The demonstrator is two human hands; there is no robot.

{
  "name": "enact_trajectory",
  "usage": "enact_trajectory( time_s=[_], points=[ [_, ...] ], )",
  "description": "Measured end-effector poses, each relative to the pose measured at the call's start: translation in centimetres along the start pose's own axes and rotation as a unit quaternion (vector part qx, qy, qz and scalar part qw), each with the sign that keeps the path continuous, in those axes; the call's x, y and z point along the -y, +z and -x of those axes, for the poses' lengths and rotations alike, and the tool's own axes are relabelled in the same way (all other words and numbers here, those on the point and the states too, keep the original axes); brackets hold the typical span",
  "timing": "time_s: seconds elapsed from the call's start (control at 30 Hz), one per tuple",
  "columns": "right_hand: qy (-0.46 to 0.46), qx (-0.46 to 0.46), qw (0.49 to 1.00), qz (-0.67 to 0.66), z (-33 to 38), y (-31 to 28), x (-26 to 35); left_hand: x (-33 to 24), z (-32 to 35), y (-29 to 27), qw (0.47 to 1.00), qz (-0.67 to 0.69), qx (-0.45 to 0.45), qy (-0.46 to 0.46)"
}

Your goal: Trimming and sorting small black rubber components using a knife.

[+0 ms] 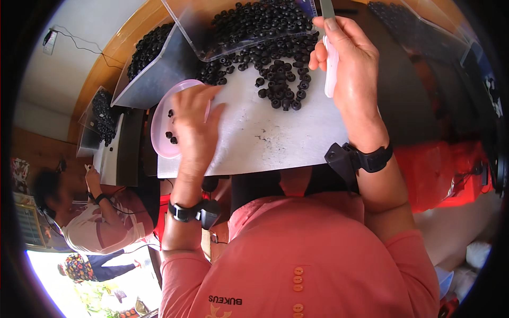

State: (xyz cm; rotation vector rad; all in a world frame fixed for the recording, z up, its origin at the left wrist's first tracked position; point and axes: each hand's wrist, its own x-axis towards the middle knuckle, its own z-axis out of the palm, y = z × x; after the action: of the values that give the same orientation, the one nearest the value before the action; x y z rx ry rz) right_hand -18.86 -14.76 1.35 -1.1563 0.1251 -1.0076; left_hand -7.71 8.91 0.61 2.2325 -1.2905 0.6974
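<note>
My right hand (356,69) is closed round the pale pink handle (331,69) of a knife. Its grey blade (327,7) points away at the top edge, partly cut off. Over the right part of a round pink plate (158,139) is my left hand (195,124), blurred, its fingers stretched and the thumb apart. I see nothing held in it. A few small black rounded pieces (173,140) lie in the plate beside it. Many more like them form a loose pile (286,87) on the white board (244,143), between my two hands.
A clear bin (225,54) of black pieces lies tipped beyond the board, spilling onto it. Another filled bin (154,79) stands left of it. A red plastic-covered thing (440,175) is at the right. At the left, a seated person (106,212) works at another board.
</note>
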Motion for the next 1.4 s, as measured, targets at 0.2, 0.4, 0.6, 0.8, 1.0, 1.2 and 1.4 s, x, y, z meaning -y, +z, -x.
enact_trajectory(
  time_s=[0.2, 0.4, 0.6, 0.8, 1.0, 1.2, 1.4],
  points=[
    [-0.023, -0.026, 0.999, 0.004, -0.2, 0.0, 0.0, -6.5, -3.6, 5.9, 0.976, 0.044, 0.12, 0.178],
    [-0.038, -0.018, 0.999, -0.011, -0.1, -0.4, 0.2, -4.4, -5.7, 10.1, 0.951, -0.022, 0.16, 0.265],
    [-0.04, -0.002, 0.999, -0.019, 0.1, -0.5, 0.5, -2.6, -6.6, 9.2, 0.971, 0.034, 0.139, 0.194],
    [0.017, -0.002, 0.999, -0.028, 0.5, 0.3, 1.7, -1.1, -3.9, 5.1, 0.973, 0.147, 0.147, 0.101],
    [-0.001, 0.011, 1.0, -0.019, 0.6, 0.4, 0.7, -0.9, -1.6, 3.9, 0.979, 0.171, 0.107, 0.02],
    [0.009, 0.027, 0.998, 0.047, 0.2, 0.0, -0.5, -1.4, -2.5, 5.6, 0.98, 0.154, 0.129, 0.012],
    [0.01, 0.044, 0.996, 0.081, 0.4, 0.4, -0.6, -0.3, -1.9, 5.2, 0.979, 0.145, 0.138, 0.049]
  ],
)
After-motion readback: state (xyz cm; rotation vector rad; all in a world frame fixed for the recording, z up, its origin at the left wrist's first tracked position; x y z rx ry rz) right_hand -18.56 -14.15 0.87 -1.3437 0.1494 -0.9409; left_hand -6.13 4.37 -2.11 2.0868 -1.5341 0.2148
